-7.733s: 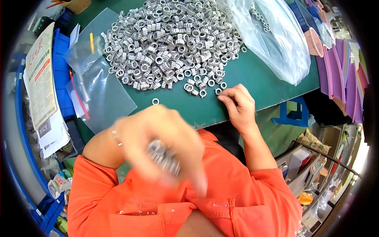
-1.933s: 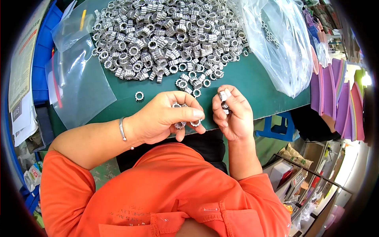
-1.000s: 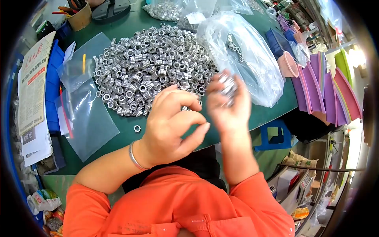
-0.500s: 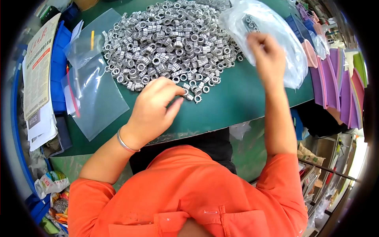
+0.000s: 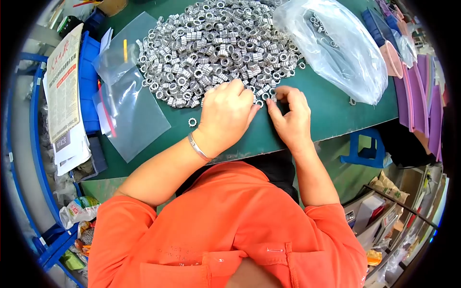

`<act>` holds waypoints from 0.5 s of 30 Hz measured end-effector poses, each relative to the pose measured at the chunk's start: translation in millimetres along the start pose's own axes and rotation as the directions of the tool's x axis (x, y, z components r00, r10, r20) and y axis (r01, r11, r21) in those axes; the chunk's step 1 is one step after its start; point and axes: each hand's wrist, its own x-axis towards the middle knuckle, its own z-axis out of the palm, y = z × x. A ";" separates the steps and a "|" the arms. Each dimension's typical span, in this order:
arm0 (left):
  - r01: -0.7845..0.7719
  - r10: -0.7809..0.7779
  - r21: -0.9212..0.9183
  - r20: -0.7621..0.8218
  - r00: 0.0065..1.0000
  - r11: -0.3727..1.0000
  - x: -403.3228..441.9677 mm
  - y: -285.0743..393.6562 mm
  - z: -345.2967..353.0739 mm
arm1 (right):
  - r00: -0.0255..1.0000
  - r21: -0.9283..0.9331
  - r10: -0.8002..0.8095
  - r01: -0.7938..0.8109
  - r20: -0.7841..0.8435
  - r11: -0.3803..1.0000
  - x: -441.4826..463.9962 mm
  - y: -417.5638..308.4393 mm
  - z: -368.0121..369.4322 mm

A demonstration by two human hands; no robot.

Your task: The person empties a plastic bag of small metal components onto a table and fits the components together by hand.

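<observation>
A large heap of small toothed metal rings (image 5: 216,48) covers the back middle of the green table. At its front edge, my left hand (image 5: 228,113) is curled, back upward, with its fingertips hidden under it. Its thumb points right, beside a few rings. My right hand (image 5: 293,115) is just to the right, thumb and bent fingers closed around a metal ring (image 5: 272,92) at the fingertips. One loose ring (image 5: 192,122) lies alone to the left of my left hand. A clear plastic bag (image 5: 353,62), with several rings inside, lies at the right.
Flat clear plastic bags (image 5: 139,120) lie left of the heap. Further left are a blue bin (image 5: 89,81) and a newspaper (image 5: 65,86) on papers. Purple foam pieces (image 5: 415,96) stand at the right edge. A blue stool (image 5: 365,149) is below the table.
My right hand has come from the plastic bag down and left to the heap's front edge. My left hand has moved right, towards it. A lone ring now shows on the left.
</observation>
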 end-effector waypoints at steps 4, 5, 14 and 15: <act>0.016 -0.016 0.017 0.039 0.999 1.000 8.1 6.5 1.9 | 0.975 0.227 0.197 -0.215 0.099 0.950 -4.9 -6.2 -11.5; -0.001 0.002 -0.006 0.033 0.999 1.000 9.0 5.9 7.5 | 0.964 0.251 0.208 -0.245 0.164 0.936 -7.1 -3.3 -16.3; -0.020 0.038 -0.197 0.089 0.995 0.980 4.8 -3.3 5.2 | 0.910 0.832 0.342 -0.369 0.234 0.414 -18.8 -10.3 -22.6; -0.014 0.035 -0.220 0.089 0.995 0.975 4.4 -4.8 3.8 | 0.924 0.804 0.327 -0.344 0.197 0.485 -19.3 -12.2 -22.1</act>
